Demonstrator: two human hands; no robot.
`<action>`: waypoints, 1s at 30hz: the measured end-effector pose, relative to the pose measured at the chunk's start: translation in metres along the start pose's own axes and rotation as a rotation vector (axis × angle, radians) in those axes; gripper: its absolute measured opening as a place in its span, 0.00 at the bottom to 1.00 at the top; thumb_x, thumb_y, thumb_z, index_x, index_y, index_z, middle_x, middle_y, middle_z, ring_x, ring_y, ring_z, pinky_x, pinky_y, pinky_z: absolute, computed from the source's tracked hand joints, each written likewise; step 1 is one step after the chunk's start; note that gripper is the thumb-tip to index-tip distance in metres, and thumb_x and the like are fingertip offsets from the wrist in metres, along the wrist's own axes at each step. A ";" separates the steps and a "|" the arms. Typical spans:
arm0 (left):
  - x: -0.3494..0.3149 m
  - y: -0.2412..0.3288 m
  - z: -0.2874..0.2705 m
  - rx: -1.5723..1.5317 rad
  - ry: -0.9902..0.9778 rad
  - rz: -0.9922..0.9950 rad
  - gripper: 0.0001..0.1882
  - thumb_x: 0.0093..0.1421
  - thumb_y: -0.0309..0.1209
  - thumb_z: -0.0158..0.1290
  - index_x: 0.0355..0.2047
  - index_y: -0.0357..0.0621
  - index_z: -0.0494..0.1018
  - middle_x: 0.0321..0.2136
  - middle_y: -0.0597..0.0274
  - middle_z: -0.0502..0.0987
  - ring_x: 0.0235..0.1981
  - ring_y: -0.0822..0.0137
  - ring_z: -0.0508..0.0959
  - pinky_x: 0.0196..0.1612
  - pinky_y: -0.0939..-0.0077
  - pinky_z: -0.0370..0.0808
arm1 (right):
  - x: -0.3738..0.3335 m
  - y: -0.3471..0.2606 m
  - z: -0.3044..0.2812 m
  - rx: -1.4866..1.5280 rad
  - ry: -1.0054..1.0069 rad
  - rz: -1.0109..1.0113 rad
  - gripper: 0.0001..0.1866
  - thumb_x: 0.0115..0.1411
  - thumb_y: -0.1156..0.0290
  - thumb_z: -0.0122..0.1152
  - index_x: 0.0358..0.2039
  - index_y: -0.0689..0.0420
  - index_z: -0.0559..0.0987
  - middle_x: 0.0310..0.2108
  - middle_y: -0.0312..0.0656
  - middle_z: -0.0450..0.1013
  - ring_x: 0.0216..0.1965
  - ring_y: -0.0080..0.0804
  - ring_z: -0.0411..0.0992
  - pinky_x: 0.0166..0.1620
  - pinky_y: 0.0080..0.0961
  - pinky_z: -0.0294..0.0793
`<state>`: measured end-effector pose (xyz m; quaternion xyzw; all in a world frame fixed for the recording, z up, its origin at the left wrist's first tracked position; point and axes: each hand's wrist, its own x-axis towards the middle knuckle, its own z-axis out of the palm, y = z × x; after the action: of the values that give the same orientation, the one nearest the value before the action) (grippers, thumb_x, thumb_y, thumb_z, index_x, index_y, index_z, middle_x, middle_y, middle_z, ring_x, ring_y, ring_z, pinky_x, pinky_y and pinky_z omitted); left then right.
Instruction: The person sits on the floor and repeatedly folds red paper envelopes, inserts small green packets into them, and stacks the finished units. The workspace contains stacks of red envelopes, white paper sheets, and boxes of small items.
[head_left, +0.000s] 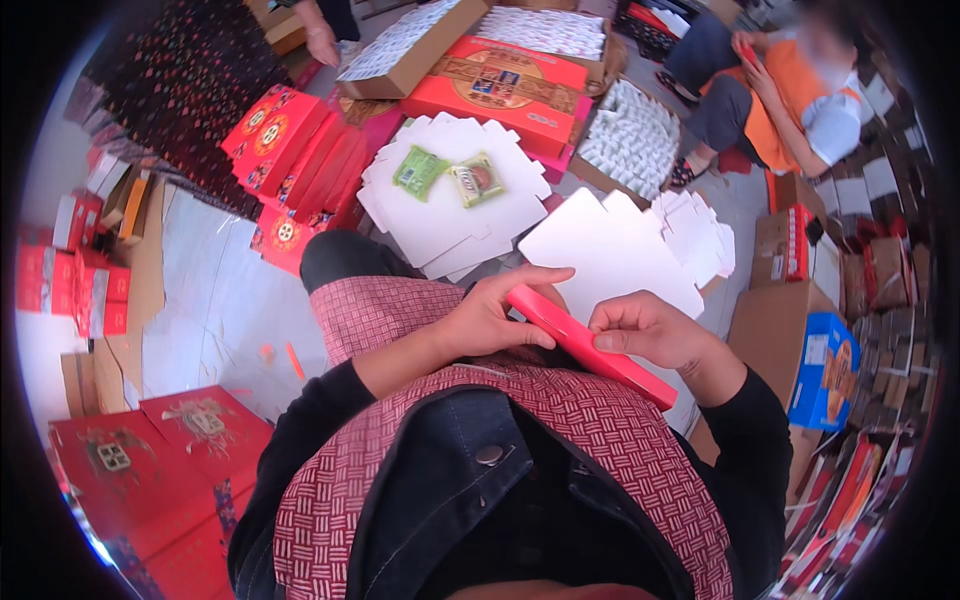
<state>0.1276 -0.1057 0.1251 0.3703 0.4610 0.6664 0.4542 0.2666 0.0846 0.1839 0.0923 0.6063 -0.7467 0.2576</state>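
slim red box [575, 336] held over the apron [620, 430], long axis slanting far left to near right, grip of left hand [490, 318] clamped at its far end, right hand [652, 328] pinching the right edge near mid-length.

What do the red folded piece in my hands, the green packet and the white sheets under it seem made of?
The red folded piece looks like glossy coated card, judging by its straight edges and sheen, though plastic is possible. The green packet is probably plastic film: shiny and crinkled. The white sheets seem matte paperboard, lying flat with notched, cut edges.
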 end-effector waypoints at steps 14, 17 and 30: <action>-0.002 -0.085 -0.040 -0.034 -0.199 -0.320 0.04 0.52 0.21 0.57 0.30 0.35 0.76 0.27 0.65 0.77 0.31 0.77 0.75 0.35 0.83 0.72 | 0.234 -0.026 -0.166 -0.535 0.381 -0.013 0.25 0.55 0.51 0.55 0.43 0.59 0.73 0.37 0.41 0.73 0.33 0.27 0.73 0.33 0.26 0.73; 0.012 -0.100 -0.053 -0.003 -0.256 -0.331 0.05 0.52 0.22 0.57 0.30 0.34 0.76 0.27 0.65 0.77 0.32 0.77 0.75 0.36 0.83 0.71 | 0.324 0.045 -0.249 -0.817 0.702 0.346 0.30 0.49 0.48 0.60 0.40 0.63 0.75 0.39 0.52 0.73 0.39 0.41 0.74 0.39 0.31 0.73; 0.034 -0.128 -0.093 -0.376 -0.130 -0.545 0.05 0.54 0.23 0.57 0.32 0.37 0.77 0.27 0.65 0.78 0.29 0.77 0.75 0.34 0.83 0.72 | 0.369 0.161 -0.275 -1.046 0.733 0.135 0.13 0.38 0.63 0.64 0.21 0.59 0.77 0.23 0.49 0.73 0.28 0.46 0.73 0.34 0.35 0.71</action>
<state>0.0656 -0.0787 -0.0216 0.1849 0.3818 0.5689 0.7045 -0.0150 0.2252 -0.1888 0.2415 0.9319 -0.2546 0.0912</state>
